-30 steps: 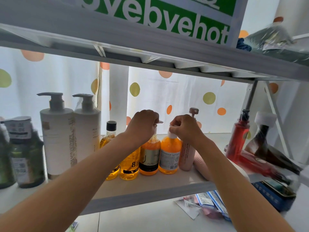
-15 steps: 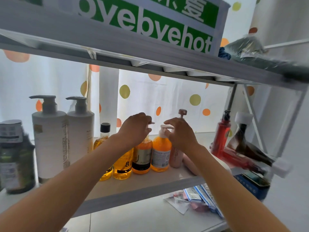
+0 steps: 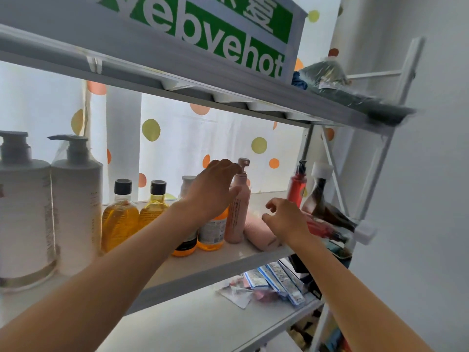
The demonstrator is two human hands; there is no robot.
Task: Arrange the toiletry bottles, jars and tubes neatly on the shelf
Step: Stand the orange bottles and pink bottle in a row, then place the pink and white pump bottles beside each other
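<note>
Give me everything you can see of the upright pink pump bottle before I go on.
The pink pump bottle is a slim, matte pale-pink cylinder, plastic by its look, with small vertical print down its side and a darker pink pump head on a narrow neck. It stands upright on the shelf, right of the orange bottle. The left hand reaches around its shoulder, thumb against its side. A pink item lies at its base; whether they touch is unclear.

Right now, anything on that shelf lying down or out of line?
Yes. A pink bottle lies on its side beside the upright pink pump bottle, below the right hand. At the shelf's right end, a dark bottle leans askew.
</note>
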